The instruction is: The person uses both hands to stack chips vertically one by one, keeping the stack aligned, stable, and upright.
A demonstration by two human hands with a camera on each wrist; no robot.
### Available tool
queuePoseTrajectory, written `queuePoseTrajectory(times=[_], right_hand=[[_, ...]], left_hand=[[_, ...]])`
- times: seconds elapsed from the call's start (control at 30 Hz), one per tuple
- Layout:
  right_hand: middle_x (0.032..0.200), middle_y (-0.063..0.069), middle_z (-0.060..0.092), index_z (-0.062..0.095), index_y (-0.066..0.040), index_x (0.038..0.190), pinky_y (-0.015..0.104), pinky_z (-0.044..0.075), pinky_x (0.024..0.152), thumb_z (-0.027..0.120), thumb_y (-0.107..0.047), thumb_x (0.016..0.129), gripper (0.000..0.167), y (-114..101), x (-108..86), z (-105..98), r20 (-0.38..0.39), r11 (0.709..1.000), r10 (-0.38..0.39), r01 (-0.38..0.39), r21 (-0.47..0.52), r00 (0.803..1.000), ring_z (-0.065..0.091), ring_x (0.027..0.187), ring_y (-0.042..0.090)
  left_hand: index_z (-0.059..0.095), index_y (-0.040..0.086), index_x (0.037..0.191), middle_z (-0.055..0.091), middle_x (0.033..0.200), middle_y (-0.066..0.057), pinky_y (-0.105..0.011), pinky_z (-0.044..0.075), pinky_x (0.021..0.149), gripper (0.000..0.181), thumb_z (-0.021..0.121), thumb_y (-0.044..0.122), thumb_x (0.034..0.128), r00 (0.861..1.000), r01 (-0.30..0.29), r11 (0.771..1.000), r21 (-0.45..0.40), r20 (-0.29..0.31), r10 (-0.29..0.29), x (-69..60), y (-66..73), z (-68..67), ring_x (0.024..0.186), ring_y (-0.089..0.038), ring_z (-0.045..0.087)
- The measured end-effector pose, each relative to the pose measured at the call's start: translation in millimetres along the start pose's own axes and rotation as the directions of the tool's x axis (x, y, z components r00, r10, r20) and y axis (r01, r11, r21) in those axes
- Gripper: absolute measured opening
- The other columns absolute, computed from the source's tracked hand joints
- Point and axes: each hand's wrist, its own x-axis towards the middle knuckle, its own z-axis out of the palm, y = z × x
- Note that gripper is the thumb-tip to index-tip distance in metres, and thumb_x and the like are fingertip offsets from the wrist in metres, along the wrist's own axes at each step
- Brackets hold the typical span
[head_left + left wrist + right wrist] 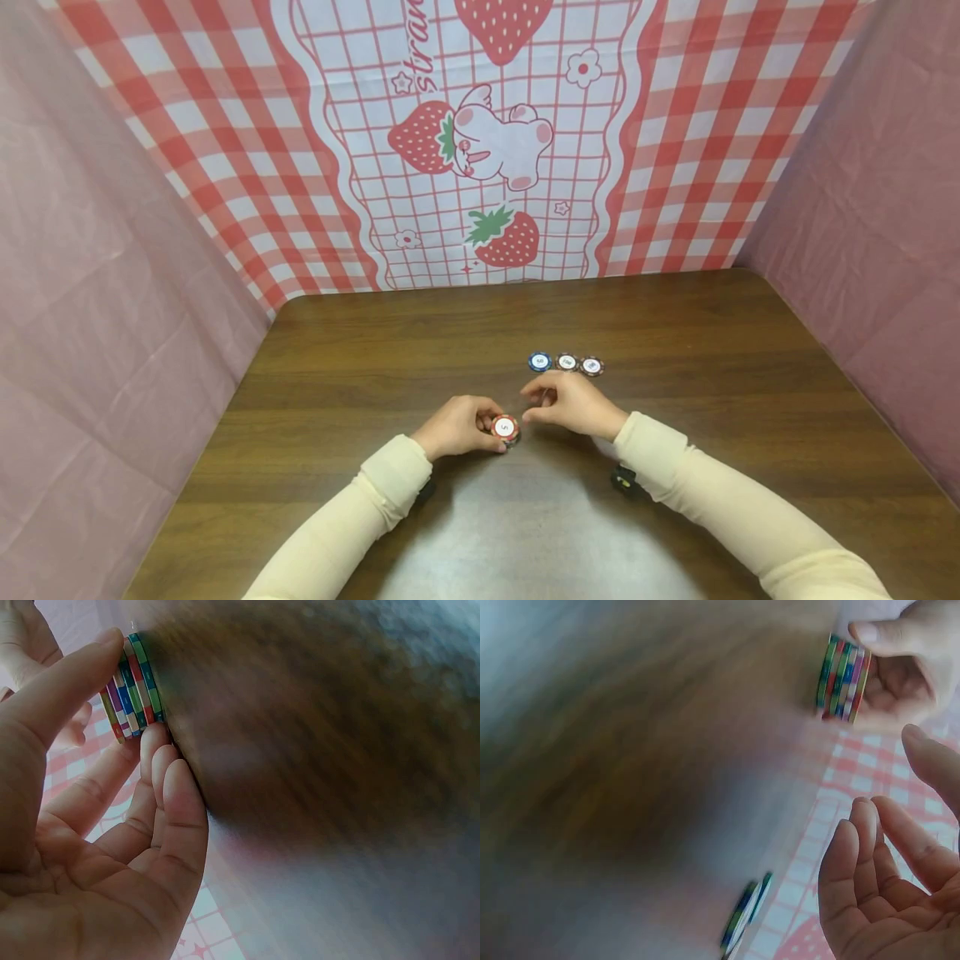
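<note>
With the wooden table [337, 350] underneath, the left hand [457, 427] pinches the chip stack [505, 427] by its edges from the stack's left side, while the right hand [573, 404], empty with thumb and fingers parted, hovers just right of the stack. Light, even pressure should hold the stack square, and the right hand had best avoid brushing the three loose chips [567, 362] beyond it, to its right

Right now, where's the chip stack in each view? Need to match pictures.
Head: stack in the lower half, slightly right of centre.
Left wrist: stack at upper left, seen edge-on.
Right wrist: stack at upper right, also edge-on.
Shared landmark: the left hand, holding the stack in all three.
</note>
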Motion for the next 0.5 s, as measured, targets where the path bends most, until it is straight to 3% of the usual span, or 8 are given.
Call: queuePoseTrajectory(times=[0.27, 0.5], right_hand=[[0.088, 0.009, 0.069, 0.071, 0.001, 0.109, 0.021, 0.048, 0.065, 0.082, -0.018, 0.078, 0.038, 15.3, -10.3, -22.1, -0.101, 0.998, 0.067, -0.065, 0.029, 0.993, 0.058, 0.072, 0.008], [0.093, 0.013, 0.069, 0.069, 0.002, 0.114, 0.021, 0.046, 0.065, 0.081, -0.016, 0.079, 0.041, 31.1, -16.6, -41.8, -0.192, 0.988, 0.152, -0.148, 0.038, 0.970, 0.056, 0.075, 0.013]], left_hand=[[0.071, 0.013, 0.102, 0.064, 0.077, 0.006, -0.018, 0.045, 0.065, 0.035, 0.087, 0.021, 0.0712, 1.000, 0.004, 1.000, 0.000, -0.006, -0.004, -0.8, 0.7, 0.2, 0.070, -0.003, 0.054], [0.071, 0.012, 0.102, 0.065, 0.078, 0.006, -0.019, 0.045, 0.066, 0.034, 0.087, 0.020, 0.0717, 1.000, 0.013, 1.000, -0.002, -0.004, -0.013, -1.3, 1.2, 0.8, 0.071, -0.003, 0.054]])
